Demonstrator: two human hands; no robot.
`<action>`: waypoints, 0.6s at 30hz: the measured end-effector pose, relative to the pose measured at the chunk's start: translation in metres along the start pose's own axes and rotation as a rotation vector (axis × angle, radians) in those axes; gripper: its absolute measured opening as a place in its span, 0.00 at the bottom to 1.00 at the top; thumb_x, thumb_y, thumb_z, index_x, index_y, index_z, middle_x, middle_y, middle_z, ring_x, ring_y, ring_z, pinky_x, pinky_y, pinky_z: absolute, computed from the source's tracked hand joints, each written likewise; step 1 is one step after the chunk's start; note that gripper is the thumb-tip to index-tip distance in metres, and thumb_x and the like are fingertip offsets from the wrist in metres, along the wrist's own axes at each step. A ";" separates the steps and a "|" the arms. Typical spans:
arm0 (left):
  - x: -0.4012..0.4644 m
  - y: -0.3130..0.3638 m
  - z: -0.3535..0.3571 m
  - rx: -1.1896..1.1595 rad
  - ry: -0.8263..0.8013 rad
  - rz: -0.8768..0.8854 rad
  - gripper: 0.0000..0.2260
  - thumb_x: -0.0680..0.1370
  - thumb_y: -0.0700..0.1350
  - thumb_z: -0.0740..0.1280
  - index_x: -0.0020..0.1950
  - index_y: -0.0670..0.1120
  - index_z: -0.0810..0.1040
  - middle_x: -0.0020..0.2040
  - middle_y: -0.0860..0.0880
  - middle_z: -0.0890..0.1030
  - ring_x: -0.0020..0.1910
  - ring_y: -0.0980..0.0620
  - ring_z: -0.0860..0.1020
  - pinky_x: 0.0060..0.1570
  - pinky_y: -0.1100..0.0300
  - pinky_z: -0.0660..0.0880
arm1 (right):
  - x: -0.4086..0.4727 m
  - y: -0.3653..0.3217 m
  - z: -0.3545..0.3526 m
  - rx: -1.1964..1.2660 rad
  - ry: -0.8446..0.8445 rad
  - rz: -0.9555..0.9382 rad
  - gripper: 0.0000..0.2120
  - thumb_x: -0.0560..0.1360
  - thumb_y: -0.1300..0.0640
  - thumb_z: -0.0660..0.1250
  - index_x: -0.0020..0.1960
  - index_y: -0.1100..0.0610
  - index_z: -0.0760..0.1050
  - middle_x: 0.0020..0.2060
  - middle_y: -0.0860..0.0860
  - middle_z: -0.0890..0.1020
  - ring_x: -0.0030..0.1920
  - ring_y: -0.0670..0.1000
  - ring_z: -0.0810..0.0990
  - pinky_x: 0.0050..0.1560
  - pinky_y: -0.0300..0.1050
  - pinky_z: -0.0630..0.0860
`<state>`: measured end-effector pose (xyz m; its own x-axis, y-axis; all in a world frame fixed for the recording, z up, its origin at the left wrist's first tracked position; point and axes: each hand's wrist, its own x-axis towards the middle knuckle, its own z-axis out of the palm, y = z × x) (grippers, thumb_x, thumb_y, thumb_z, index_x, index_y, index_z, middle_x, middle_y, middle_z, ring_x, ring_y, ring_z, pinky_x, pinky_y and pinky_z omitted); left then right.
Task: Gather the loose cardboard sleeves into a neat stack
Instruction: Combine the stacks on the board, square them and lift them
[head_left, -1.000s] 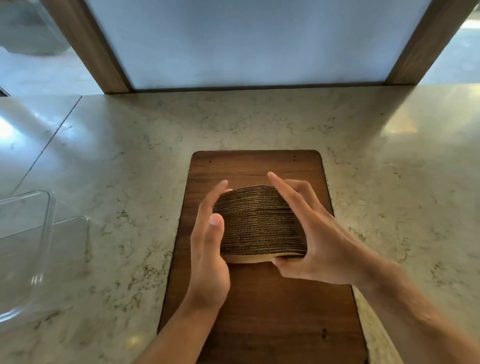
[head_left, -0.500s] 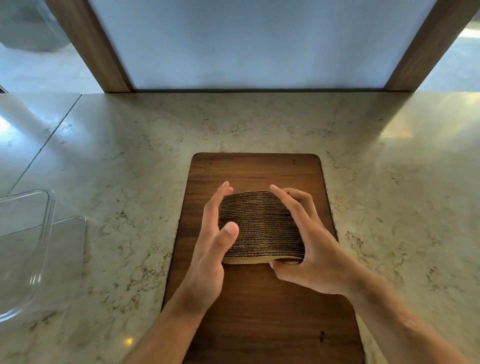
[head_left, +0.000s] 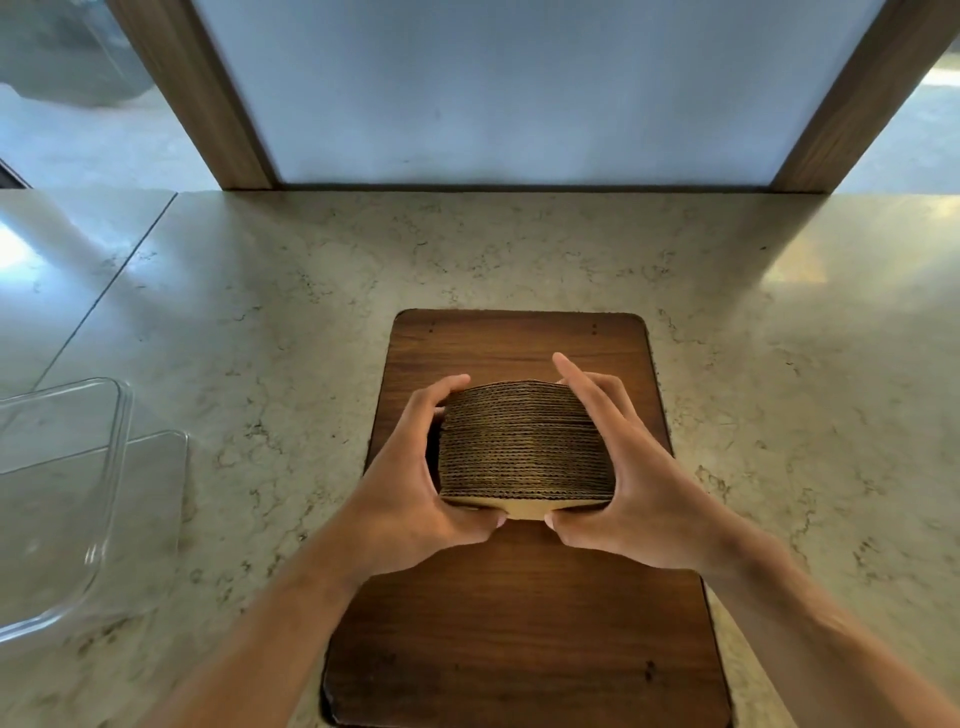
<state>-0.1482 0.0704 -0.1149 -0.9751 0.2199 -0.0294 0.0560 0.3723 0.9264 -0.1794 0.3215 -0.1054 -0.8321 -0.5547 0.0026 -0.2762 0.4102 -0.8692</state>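
A thick stack of brown corrugated cardboard sleeves stands on edge over a dark wooden board, its ridged edges facing up at me. My left hand clasps the stack's left side, fingers curled over the far top corner and thumb under the near edge. My right hand presses its right side, fingers stretched along the far edge and thumb at the near bottom. Both thumbs nearly meet beneath the pale front sleeve. No loose sleeves lie elsewhere in view.
The board lies on a marble counter. A clear plastic container sits at the left edge. A frosted panel with wooden frame posts rises behind the counter's far edge.
My left hand has closed around the stack's left side, its thumb dropping to the near bottom edge. My right thumb has slid in to meet it. The stack looks squarer.
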 end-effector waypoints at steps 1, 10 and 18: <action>0.000 0.002 -0.002 -0.038 -0.002 -0.012 0.54 0.60 0.48 0.85 0.79 0.62 0.59 0.64 0.66 0.74 0.67 0.62 0.74 0.62 0.68 0.74 | -0.001 -0.003 0.001 0.055 -0.004 0.026 0.60 0.64 0.56 0.81 0.84 0.44 0.46 0.69 0.39 0.62 0.69 0.43 0.69 0.59 0.37 0.78; -0.002 0.040 0.002 -0.714 0.161 -0.052 0.47 0.61 0.37 0.81 0.75 0.62 0.68 0.65 0.40 0.77 0.58 0.42 0.82 0.49 0.51 0.82 | -0.011 -0.052 0.018 0.652 0.222 0.287 0.54 0.55 0.54 0.81 0.79 0.42 0.65 0.66 0.50 0.76 0.61 0.48 0.83 0.59 0.45 0.81; 0.001 0.042 0.040 -0.909 0.429 -0.129 0.43 0.64 0.44 0.77 0.76 0.62 0.67 0.60 0.42 0.80 0.55 0.44 0.83 0.51 0.48 0.82 | -0.006 -0.062 0.045 0.917 0.341 0.438 0.47 0.57 0.56 0.80 0.75 0.51 0.72 0.57 0.54 0.87 0.57 0.53 0.86 0.54 0.44 0.80</action>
<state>-0.1381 0.1220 -0.0915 -0.9669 -0.1829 -0.1778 -0.0652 -0.4964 0.8656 -0.1356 0.2672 -0.0734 -0.9006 -0.2019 -0.3848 0.4277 -0.2549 -0.8673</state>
